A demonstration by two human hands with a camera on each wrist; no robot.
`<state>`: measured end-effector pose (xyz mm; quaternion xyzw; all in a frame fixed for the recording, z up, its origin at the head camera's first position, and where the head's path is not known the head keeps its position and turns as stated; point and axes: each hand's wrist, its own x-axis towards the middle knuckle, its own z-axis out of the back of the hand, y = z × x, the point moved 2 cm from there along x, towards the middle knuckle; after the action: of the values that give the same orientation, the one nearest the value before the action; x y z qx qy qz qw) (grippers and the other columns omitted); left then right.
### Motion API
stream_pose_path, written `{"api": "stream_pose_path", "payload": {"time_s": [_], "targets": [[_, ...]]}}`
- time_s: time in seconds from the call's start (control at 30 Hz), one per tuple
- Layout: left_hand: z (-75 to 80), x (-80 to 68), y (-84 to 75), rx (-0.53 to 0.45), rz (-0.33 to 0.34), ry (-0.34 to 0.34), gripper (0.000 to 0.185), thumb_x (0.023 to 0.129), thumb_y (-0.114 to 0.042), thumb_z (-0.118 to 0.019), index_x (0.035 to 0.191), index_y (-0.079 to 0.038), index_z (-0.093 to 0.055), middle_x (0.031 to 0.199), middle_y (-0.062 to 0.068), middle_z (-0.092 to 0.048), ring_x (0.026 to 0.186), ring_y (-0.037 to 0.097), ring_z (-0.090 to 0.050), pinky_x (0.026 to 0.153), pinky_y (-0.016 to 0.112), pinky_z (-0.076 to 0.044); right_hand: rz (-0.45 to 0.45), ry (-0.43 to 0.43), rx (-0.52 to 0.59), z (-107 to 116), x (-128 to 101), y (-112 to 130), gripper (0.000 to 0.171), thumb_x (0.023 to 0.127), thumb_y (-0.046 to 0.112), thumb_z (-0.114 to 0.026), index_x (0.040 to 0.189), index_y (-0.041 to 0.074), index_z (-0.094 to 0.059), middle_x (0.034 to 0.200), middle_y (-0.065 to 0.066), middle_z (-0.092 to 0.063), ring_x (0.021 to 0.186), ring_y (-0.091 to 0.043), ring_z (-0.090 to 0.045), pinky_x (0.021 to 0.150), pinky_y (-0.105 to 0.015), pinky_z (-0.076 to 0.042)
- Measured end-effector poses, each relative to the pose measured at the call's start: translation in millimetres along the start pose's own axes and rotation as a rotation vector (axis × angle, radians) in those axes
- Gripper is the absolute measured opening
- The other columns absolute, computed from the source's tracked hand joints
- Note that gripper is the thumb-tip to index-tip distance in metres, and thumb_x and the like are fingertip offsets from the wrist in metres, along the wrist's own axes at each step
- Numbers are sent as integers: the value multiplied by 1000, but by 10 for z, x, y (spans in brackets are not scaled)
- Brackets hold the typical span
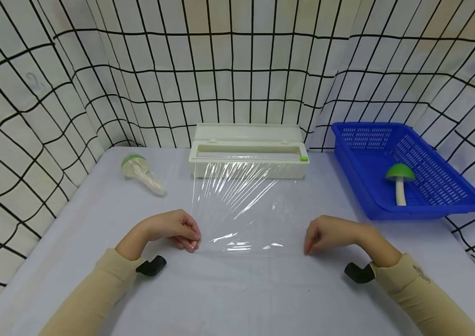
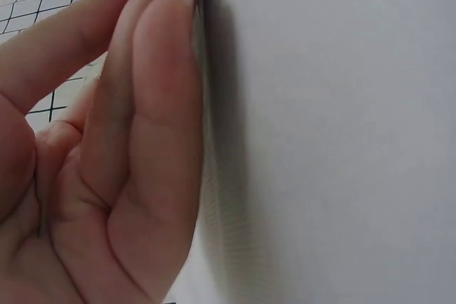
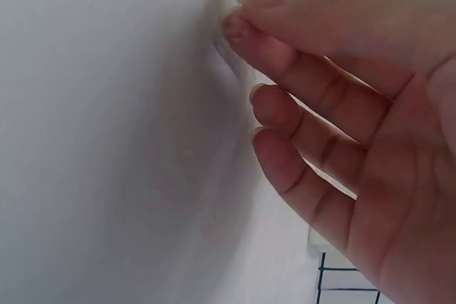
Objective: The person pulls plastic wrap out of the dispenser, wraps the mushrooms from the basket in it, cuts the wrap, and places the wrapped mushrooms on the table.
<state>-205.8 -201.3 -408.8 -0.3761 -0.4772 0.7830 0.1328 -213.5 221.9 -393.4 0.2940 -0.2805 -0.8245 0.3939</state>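
My left hand [image 2: 121,169] fills the left of the picture, fingers [image 2: 160,105] straight and pressed side by side, tips against the pale tabletop [image 2: 335,147]. A dark shadow runs beside them. Checked cloth [image 2: 35,12] shows upper left.

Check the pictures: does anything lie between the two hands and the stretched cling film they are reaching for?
Nothing visible does. The left hand and right hand are already at the near corners of the cling film, pinching it just above the table.
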Motion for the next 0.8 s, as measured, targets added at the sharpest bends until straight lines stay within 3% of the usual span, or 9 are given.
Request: {"api": "stream_pose_path", "payload": {"time_s": [0.13, 0.3, 0.43, 0.6, 0.8], "targets": [[-3, 14, 5, -15, 25, -6, 11, 94, -5, -66, 95, 3, -73, 80, 6, -73, 73, 11, -70, 62, 21, -54, -32, 17, 13, 12, -46, -25, 11, 87, 3, -78, 90, 13, -82, 89, 13, -69, 80, -4, -58, 74, -24, -53], [-17, 24, -5, -32, 40, -10, 11, 94, -3, -64, 94, 3, -73, 77, 4, -71, 69, 8, -68, 61, 19, -53, -34, 35, 25, 47, -116, -57, 8, 88, 7, -79, 90, 13, -83, 92, 9, -63, 88, -6, -60, 85, -26, -56], [-23, 26, -10, -43, 47, -9, 11, 95, -2, -64, 94, 4, -72, 77, 5, -72, 68, 8, -68, 60, 18, -53, -35, 12, 51, 143, -190, -40, 10, 92, 10, -75, 100, 12, -81, 99, 4, -70, 91, -10, -64, 87, -28, -57], [-24, 29, -3, -41, 47, -10, 10, 95, -2, -64, 94, 3, -72, 77, 5, -72, 69, 8, -69, 60, 18, -53, -30, -101, 53, 336, -320, 44, 18, 98, 15, -70, 113, 7, -77, 107, -4, -72, 97, -15, -65, 87, -29, -56], [-18, 41, -2, -32, 38, -8, 10, 94, -3, -65, 93, 3, -72, 77, 4, -71, 69, 8, -68, 60, 18, -53, -6, -323, -6, 513, -489, 112, 20, 100, 12, -68, 118, 6, -74, 110, -5, -73, 99, -12, -67, 88, -28, -57]]}}
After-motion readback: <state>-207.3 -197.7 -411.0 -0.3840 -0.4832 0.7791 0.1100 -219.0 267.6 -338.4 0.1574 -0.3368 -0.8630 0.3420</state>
